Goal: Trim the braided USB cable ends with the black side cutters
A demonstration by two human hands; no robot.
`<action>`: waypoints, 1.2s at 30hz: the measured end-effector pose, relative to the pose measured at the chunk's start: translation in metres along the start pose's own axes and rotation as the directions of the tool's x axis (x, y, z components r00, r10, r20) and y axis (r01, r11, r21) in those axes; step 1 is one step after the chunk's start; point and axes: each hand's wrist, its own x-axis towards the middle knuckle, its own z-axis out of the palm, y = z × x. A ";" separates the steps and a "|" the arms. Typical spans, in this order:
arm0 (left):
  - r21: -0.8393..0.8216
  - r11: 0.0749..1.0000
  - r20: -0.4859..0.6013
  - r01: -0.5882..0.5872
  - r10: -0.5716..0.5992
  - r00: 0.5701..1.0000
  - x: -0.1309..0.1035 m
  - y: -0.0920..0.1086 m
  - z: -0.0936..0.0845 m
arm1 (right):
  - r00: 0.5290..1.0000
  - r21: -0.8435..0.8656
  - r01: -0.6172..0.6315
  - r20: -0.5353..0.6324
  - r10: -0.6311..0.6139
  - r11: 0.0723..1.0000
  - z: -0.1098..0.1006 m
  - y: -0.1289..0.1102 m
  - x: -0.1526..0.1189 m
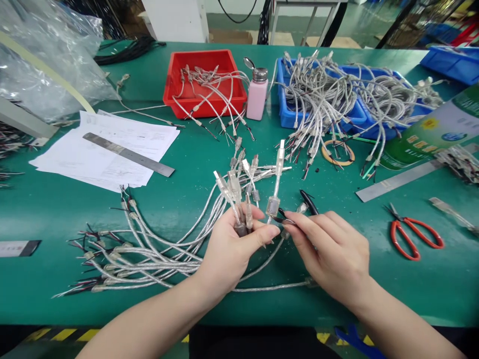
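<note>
My left hand (234, 247) is closed around several clear USB cables, their plugs (234, 187) pointing up between the fingers. One cable's plug (280, 157) stands upright above the thumb, with a ferrite-like bead (273, 206) below it. Close beside that bead, my right hand (329, 249) pinches a dark, slim tool (285, 218), whose exact kind I cannot make out. A black curved piece (308, 202) shows just behind the right fingers. Silvery cables (157, 264) run left from my left hand to stripped wire ends on the green table (277, 309).
A red bin (168, 87) and blue bins (286, 117) hold cables at the back, with a pink bottle (257, 94) between them. Papers (101, 164) and a steel ruler (129, 154) lie left. Red-handled cutters (413, 234), another ruler (396, 182) and a tape ring (338, 160) lie right.
</note>
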 end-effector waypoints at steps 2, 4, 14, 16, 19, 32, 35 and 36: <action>-0.005 1.000 0.002 -0.008 0.008 1.000 0.000 0.000 -0.001 | 0.999 0.145 -0.045 0.027 0.041 0.988 -0.001 0.001 0.003; 0.018 1.000 0.018 -0.007 0.006 1.000 0.001 0.001 -0.001 | 0.985 0.339 -0.161 0.118 0.128 0.927 -0.004 0.003 0.006; 0.207 0.970 0.180 0.124 -0.162 0.970 -0.004 -0.005 0.006 | 0.756 0.736 -0.606 0.413 0.508 0.302 0.004 0.013 0.007; 0.189 0.970 0.251 0.151 -0.196 0.948 -0.003 -0.005 0.005 | 0.717 0.750 -0.630 0.461 0.523 0.201 0.006 0.014 0.007; 0.128 0.968 0.345 0.214 -0.246 0.906 0.000 -0.001 0.002 | 0.708 0.775 -0.626 0.518 0.479 0.087 0.004 0.013 0.010; -0.198 0.944 0.208 0.263 -0.221 0.953 0.005 0.008 0.001 | 0.912 0.609 -0.401 0.193 0.363 0.685 -0.005 0.012 0.004; -0.230 0.942 0.202 0.242 -0.197 0.959 0.005 0.008 -0.001 | 0.982 0.472 -0.186 0.071 0.174 0.862 -0.005 0.005 0.004; -0.237 0.943 0.199 0.234 -0.189 0.962 0.005 0.008 -0.001 | 0.990 0.448 -0.141 0.068 0.123 0.883 -0.004 0.003 0.004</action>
